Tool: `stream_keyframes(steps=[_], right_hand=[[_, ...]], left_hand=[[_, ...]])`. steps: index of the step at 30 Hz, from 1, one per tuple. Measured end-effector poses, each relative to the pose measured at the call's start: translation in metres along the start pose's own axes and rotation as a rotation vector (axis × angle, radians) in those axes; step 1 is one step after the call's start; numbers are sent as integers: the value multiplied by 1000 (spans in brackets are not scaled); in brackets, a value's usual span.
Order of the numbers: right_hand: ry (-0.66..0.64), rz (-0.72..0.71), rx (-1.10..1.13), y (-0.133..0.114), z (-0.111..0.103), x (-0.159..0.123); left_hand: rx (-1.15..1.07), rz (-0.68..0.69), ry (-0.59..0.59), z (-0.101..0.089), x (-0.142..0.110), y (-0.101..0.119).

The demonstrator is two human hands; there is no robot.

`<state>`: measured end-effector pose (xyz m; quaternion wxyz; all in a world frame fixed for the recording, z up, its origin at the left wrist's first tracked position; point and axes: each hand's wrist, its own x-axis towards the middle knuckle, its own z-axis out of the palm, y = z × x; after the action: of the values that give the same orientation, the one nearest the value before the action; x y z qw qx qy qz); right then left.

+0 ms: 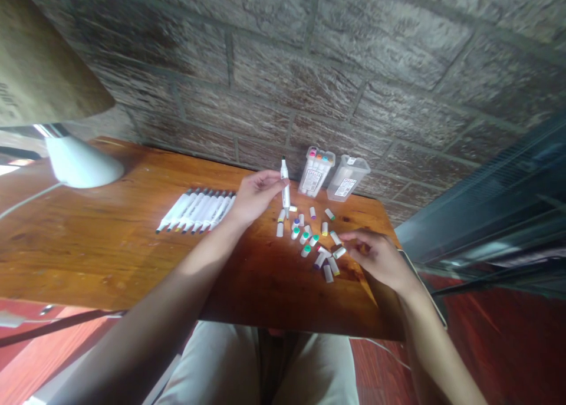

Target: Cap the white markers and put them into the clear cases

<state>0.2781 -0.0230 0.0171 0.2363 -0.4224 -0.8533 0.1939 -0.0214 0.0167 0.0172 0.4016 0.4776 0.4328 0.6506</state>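
Observation:
Pinched in my left hand (260, 193) is a white marker (285, 187), held upright with both ends uncapped. Below it, loose marker caps (305, 238) with coloured ends lie scattered over the wooden table. My right hand (374, 254) is at the right side of these caps, its fingertips by a white cap (335, 238); the fingers are bent and apart, and I see nothing held in them. To the left of my left hand, several uncapped white markers (194, 211) lie side by side in a slanted row.
Against the stone wall stand a clear case with markers (315, 172) and a second clear case (347, 180) with no markers visible in it. A lamp (84, 160) stands at the left of the table (110, 263). A flat dark-edged device (420, 281) lies at the right edge.

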Motion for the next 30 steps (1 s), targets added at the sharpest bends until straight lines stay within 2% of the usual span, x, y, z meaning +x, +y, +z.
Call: stream_keyframes(steps=[4,6,10,14,20,24,26,30], right_hand=[[-158,-18,1,16,1,-9],[-175,-28,-6,19,8,-11],[-145,-24,-59,20,12,-14],[-93,3,-46,9,-2,-8],[-30,-23,122,-8,-15,40],[33,-9,327,5,-8,66],[34,25,348,15,-3,66],[-68,93,462,27,7,55]], left_hand=[[-3,7,0,1,0,0],[-7,13,-1,1,0,0],[-9,9,11,0,1,0],[-3,4,4,0,0,1],[12,10,0,0,0,1],[34,12,-1,-1,0,1],[38,15,-11,-2,0,0],[49,16,-2,-1,0,0]])
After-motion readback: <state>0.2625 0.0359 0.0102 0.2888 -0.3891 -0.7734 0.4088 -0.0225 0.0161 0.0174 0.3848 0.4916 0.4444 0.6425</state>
